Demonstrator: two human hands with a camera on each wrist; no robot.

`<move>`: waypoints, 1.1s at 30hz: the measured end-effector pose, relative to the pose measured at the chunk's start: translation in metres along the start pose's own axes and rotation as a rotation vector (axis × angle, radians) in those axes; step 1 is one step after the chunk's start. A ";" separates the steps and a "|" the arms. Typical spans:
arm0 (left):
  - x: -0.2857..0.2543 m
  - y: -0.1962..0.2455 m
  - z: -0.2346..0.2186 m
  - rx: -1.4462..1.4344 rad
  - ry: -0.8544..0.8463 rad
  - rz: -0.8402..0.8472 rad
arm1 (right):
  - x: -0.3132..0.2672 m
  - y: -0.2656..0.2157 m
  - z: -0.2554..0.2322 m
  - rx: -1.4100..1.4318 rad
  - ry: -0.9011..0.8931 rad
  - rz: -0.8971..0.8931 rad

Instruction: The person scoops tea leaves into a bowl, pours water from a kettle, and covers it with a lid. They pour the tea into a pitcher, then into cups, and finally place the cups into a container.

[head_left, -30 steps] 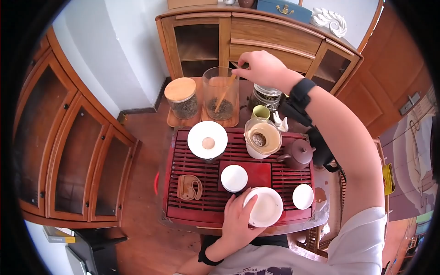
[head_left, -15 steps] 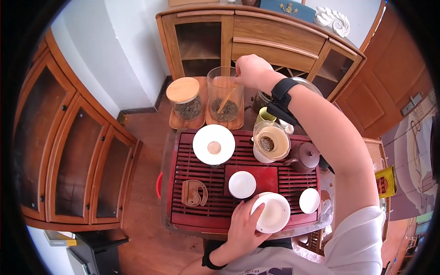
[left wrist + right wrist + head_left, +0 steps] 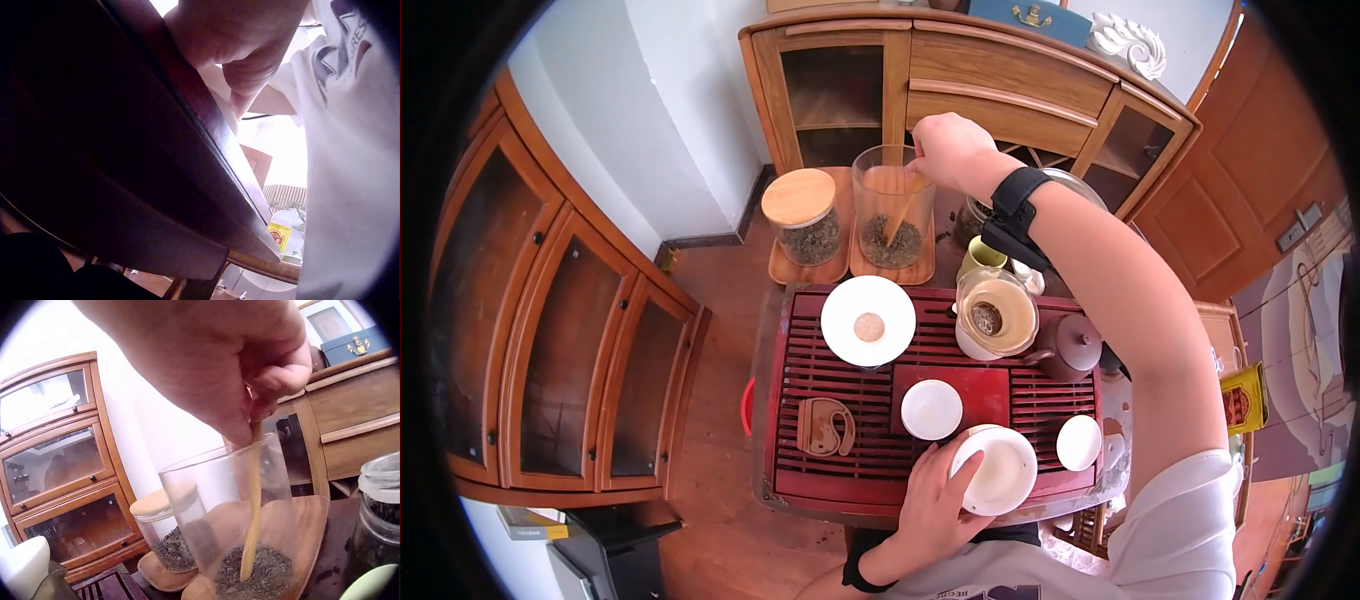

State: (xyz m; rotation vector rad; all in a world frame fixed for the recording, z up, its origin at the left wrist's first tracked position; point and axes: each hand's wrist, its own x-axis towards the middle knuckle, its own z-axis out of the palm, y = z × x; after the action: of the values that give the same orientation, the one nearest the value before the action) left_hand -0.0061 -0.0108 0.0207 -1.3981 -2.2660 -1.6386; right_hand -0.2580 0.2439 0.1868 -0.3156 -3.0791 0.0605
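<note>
Head view: two glass jars hold dry leaves on two wooden trays, one lidded jar point(image 3: 810, 218) and one open jar point(image 3: 870, 203). The right hand point(image 3: 958, 150) pinches the top of one wooden stick point(image 3: 904, 213), whose lower end sits among the leaves point(image 3: 878, 245) in the open jar. The left hand point(image 3: 935, 505) grips one white bowl point(image 3: 1012, 470), thumb over the rim, at the near edge of one slatted tea tray point(image 3: 830, 483). Farther in stand two white cups point(image 3: 932, 408), one brown teapot point(image 3: 1072, 345), one white dish point(image 3: 845, 310), and one strainer point(image 3: 1012, 300) over one white pitcher point(image 3: 980, 346). The shirt point(image 3: 1100, 570) reads "REG"; print on one yellow packet point(image 3: 1245, 397) is too small to read.

Left wrist view: the left hand shows beside a dark edge; I cannot tell its grip from this side. "RES" is legible on the shirt.

Right wrist view: thumb and fingers close on the slanted stick. The lidded jar stands left, a third jar point(image 3: 378, 531) right; beyond are one blue case point(image 3: 356, 351) and one cabinet point(image 3: 59, 456) with three glazed doors.
</note>
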 end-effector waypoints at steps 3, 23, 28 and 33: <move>0.000 0.000 0.000 -0.012 -0.001 -0.012 | 0.005 0.005 0.011 -0.020 0.062 -0.064; 0.000 0.001 -0.001 -0.031 0.011 -0.011 | 0.003 0.001 0.020 0.240 0.099 -0.079; 0.001 0.001 -0.001 -0.030 0.008 -0.015 | 0.004 0.010 0.018 0.346 0.040 0.008; 0.002 0.001 -0.002 0.017 0.008 0.007 | 0.002 0.019 0.016 0.394 0.100 0.019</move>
State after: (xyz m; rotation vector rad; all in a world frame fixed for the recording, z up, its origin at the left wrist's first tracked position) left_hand -0.0076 -0.0112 0.0232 -1.3915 -2.2622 -1.6161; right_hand -0.2573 0.2622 0.1697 -0.3137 -2.8753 0.6208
